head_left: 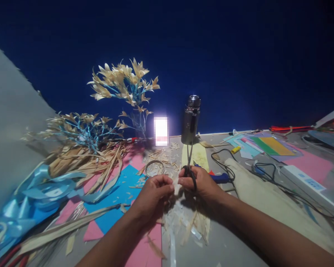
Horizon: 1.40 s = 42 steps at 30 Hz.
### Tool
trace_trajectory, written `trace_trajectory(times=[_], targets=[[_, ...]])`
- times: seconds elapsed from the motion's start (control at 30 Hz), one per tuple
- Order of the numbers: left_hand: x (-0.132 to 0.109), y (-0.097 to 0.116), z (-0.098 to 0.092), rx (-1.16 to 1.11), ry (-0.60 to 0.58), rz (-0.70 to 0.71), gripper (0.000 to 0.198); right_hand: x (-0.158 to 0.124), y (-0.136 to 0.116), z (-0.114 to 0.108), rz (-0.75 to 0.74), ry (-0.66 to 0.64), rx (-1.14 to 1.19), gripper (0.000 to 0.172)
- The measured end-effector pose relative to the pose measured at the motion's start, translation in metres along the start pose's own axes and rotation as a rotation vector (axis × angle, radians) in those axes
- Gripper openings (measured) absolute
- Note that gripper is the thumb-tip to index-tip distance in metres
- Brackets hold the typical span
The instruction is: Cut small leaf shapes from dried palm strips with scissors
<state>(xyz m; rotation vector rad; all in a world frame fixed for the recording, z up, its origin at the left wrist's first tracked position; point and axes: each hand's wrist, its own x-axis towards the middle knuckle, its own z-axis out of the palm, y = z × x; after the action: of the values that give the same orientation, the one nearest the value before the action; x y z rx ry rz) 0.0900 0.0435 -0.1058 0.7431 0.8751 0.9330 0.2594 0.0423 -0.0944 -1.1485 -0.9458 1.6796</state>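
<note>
My right hand (pixel 199 182) is closed around the dark handles of a pair of scissors (pixel 189 157), whose blades point away toward the metal flask. Just to its left, my left hand (pixel 159 190) has its thumb and fingers pinched together; whatever lies between them is too small to make out. A small gap separates the two hands. Beyond my left hand lies a roll of tape (pixel 154 168). Pale husk scraps (pixel 196 226) are scattered on the table under and around both hands.
Dried-husk flowers (pixel 122 79) on blue stems stand at the back left, above light blue ribbon (pixel 36 189). A dark flask (pixel 190 120) stands behind the scissors. At right are a blue-handled tool (pixel 221 178), cables, cream cloth (pixel 256 193) and a power strip (pixel 308 185).
</note>
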Motion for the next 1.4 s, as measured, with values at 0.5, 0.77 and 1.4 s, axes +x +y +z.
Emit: trace_trajectory(times=[0.5,0.77,1.4], targets=[[-0.003,-0.006,0.005,-0.021,0.036,0.087,0.02,0.006,0.012,-0.01,-0.118,0.023,0.036,0.031],[-0.008,-0.004,0.002,-0.049,-0.122,-0.031,0.026,-0.002,0.009,-0.003,-0.085,0.018,-0.053,0.033],[-0.005,-0.004,0.004,-0.035,0.103,0.078,0.02,-0.004,0.008,-0.011,-0.15,-0.029,0.049,0.037]])
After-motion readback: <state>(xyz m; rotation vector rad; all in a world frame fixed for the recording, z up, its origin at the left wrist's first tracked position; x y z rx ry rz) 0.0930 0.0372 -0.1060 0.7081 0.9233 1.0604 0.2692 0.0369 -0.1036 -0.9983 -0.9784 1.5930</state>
